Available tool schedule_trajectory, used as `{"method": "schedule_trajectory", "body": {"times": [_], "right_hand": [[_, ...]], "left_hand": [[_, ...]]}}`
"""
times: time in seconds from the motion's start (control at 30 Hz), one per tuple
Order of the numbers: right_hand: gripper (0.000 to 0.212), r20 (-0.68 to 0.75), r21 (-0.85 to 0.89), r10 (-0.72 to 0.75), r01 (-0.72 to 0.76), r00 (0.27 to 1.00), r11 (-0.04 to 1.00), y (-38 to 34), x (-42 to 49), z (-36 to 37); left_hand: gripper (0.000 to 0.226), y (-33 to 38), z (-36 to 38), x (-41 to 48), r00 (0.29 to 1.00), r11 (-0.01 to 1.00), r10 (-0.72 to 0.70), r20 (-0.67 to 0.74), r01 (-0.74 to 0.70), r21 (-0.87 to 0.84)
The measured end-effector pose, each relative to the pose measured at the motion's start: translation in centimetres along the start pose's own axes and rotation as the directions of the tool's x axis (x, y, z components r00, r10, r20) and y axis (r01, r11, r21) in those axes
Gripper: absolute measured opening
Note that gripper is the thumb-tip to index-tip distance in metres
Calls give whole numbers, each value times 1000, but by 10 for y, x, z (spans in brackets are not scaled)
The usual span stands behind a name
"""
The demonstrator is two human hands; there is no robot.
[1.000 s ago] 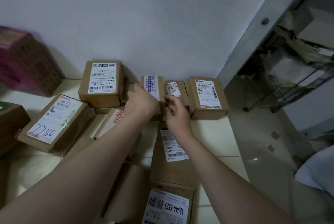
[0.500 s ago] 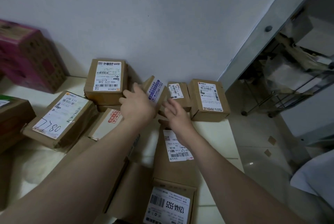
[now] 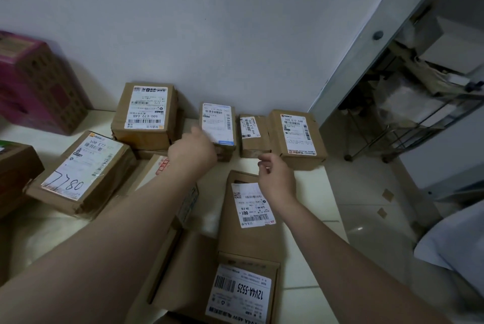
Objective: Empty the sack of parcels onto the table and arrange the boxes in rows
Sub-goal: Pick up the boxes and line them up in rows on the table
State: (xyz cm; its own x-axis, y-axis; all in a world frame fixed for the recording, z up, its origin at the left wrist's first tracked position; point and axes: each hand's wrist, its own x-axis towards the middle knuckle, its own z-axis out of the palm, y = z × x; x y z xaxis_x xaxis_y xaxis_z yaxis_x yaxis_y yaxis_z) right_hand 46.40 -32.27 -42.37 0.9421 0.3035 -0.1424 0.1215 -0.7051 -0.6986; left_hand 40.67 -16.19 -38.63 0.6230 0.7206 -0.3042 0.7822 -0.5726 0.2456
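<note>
L hand (image 3: 192,152) grips small box (image 3: 218,124), R hand (image 3: 276,178) loosely curled, empty

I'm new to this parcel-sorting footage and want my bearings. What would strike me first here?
The left hand grips a small brown cardboard box in the row against the white wall, while the right hand hovers empty above a long flat brown carton. A pink printed box stands far left.
</note>
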Motion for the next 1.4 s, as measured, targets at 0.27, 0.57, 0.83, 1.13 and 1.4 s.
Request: {"method": "schedule_trajectory", "body": {"times": [0.27, 0.57, 0.83, 1.13, 1.4], "right_hand": [[39, 1, -131, 2, -2, 1000, 991, 18, -29, -18], [82, 359, 87, 423, -481, 832, 873, 22, -90, -25], [32, 110, 240, 417, -432, 902, 870, 66, -75, -91], [97, 335, -231, 278, -207, 900, 951, 122, -96, -106], [63, 210, -375, 116, -30, 971, 927, 142, -84, -95]], "left_hand": [[68, 0, -3, -29, 972, 980, 198, -125, -195, 39], [79, -24, -17, -94, 986, 974, -164, -21, 166, 156], [71, 17, -13, -112, 984, 840, -160, 75, 175, -514], [49, 48, 88, -134, 941, 824, -26, 338, 212, -526], [47, 61, 103, -139, 972, 833, 104, 209, 30, -553]]}}
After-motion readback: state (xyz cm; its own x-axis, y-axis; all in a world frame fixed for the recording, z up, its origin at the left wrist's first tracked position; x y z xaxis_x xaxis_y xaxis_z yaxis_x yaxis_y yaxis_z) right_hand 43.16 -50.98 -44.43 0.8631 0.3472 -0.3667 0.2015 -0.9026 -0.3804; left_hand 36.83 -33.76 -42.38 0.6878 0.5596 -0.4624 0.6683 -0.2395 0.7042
